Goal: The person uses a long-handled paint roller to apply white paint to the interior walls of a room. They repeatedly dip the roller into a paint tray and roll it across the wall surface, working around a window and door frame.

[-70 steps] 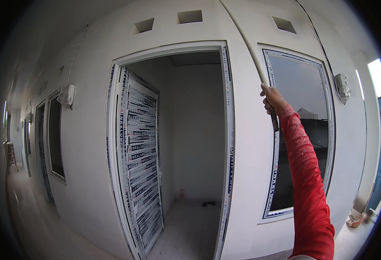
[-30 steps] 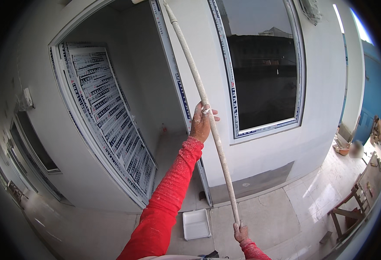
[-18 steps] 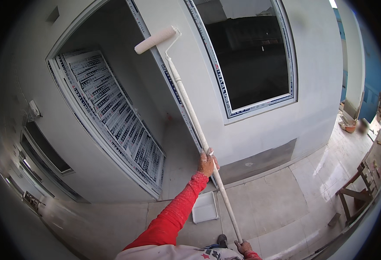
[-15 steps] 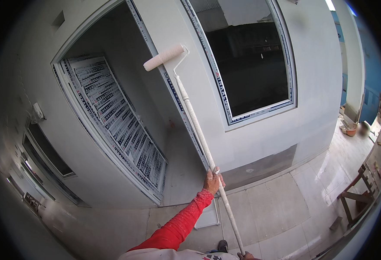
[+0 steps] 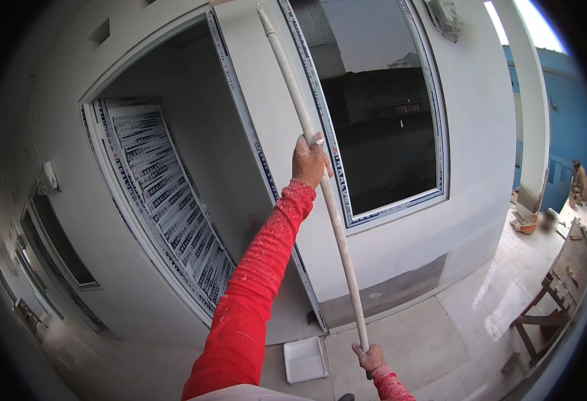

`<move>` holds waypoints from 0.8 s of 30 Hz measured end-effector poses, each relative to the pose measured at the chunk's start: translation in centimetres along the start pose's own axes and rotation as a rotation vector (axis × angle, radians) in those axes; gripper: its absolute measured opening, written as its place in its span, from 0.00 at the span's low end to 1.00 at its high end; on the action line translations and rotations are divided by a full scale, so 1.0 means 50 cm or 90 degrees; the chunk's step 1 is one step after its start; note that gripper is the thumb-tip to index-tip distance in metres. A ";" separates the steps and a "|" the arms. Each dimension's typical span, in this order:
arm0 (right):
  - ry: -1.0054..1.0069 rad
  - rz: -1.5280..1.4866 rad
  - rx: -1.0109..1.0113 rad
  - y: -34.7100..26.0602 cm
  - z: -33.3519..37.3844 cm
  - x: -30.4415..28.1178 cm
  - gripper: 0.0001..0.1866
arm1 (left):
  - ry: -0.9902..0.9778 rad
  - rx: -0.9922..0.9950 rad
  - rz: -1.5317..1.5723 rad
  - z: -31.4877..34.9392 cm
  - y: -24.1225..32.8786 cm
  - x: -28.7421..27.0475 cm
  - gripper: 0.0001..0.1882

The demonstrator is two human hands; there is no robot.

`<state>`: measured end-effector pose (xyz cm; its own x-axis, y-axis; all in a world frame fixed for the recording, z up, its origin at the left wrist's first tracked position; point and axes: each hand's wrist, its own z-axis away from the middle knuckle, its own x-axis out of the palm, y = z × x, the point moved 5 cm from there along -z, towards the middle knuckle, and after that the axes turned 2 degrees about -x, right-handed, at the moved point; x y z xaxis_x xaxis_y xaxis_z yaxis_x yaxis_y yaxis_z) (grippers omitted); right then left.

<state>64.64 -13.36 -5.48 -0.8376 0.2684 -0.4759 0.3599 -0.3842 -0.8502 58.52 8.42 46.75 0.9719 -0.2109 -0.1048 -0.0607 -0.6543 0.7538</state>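
A long, paint-spattered roller pole (image 5: 344,254) slants up across the view, its top in front of the strip of white wall (image 5: 246,27) between doorway and window. My left hand (image 5: 310,162) is wrapped round its upper half, the red-sleeved arm stretched out. Lower down, my right hand (image 5: 370,359) grips the pole near its bottom end. Part of the roller's wire frame (image 5: 261,9) shows at the upper edge; the roller sleeve itself is out of view. On the floor, between my two arms, lies a white paint tray (image 5: 305,361).
Left of the pole, a doorway holds a door (image 5: 166,194) covered in printed protective film. A dark window (image 5: 383,134) with a taped frame is to the right. Bare grey patching (image 5: 387,291) runs low on the wall. A wooden trestle (image 5: 544,314) stands at the right on the tiled floor.
Both hands have pushed the pole upward, and the roller sleeve has left the view at the top. My right hand and the whole paint tray have come into fuller view.
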 end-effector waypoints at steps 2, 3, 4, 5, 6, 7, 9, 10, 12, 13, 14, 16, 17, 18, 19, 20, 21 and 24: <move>0.034 -0.018 -0.060 -0.087 -0.060 -0.046 0.34 | 0.013 0.021 0.006 -0.110 0.047 -0.006 0.17; 0.049 -0.026 -0.096 -0.146 -0.067 -0.063 0.33 | 0.030 0.020 -0.011 -0.154 0.055 -0.017 0.18; 0.065 -0.032 -0.132 -0.206 -0.065 -0.085 0.33 | 0.047 0.019 -0.026 -0.191 0.055 -0.029 0.19; 0.080 -0.038 -0.167 -0.247 -0.064 -0.097 0.33 | 0.054 0.009 -0.025 -0.224 0.045 -0.042 0.19; 0.103 -0.044 -0.193 -0.273 -0.060 -0.116 0.32 | 0.056 0.011 -0.021 -0.246 0.069 -0.042 0.20; 0.124 -0.051 -0.219 -0.295 -0.055 -0.131 0.32 | 0.057 0.011 -0.021 -0.260 0.086 -0.041 0.22; 0.133 -0.037 -0.225 -0.311 -0.038 -0.135 0.32 | 0.034 0.005 -0.014 -0.270 0.079 -0.047 0.22; 0.121 -0.018 -0.205 -0.310 -0.026 -0.129 0.32 | 0.024 -0.005 -0.011 -0.271 0.058 -0.052 0.22; 0.094 0.019 -0.160 -0.285 -0.021 -0.109 0.32 | 0.009 -0.014 -0.009 -0.255 0.022 -0.056 0.22; 0.083 0.036 -0.139 -0.254 -0.024 -0.089 0.33 | -0.003 -0.019 0.002 -0.239 0.011 -0.055 0.21; 0.070 0.054 -0.117 -0.223 -0.022 -0.070 0.33 | -0.014 -0.024 0.012 -0.220 0.000 -0.054 0.21; 0.024 0.038 -0.073 -0.165 -0.008 -0.036 0.33 | -0.021 -0.047 0.033 -0.166 -0.046 -0.054 0.21; 0.013 0.015 -0.056 -0.128 -0.001 -0.021 0.32 | -0.035 -0.051 0.047 -0.135 -0.070 -0.051 0.21; -0.004 -0.006 -0.037 -0.090 0.008 -0.004 0.32 | -0.022 -0.074 0.047 -0.095 -0.094 -0.051 0.21; 0.006 -0.021 -0.034 -0.047 0.016 0.002 0.31 | -0.040 -0.087 0.070 -0.060 -0.123 -0.033 0.21; 0.017 -0.036 -0.031 -0.006 0.021 0.007 0.30 | -0.045 -0.099 0.083 -0.019 -0.153 -0.017 0.20; 0.023 -0.053 -0.028 0.027 0.028 0.013 0.29 | -0.049 -0.117 0.096 0.025 -0.181 -0.006 0.19; 0.007 -0.034 0.020 0.103 0.057 0.031 0.27 | -0.053 -0.182 0.065 0.176 -0.278 0.023 0.17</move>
<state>64.01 -17.45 -9.93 -0.8507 0.2983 -0.4329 0.3018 -0.3971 -0.8667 58.49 10.89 30.47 0.9414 -0.3314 -0.0623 -0.0796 -0.3977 0.9141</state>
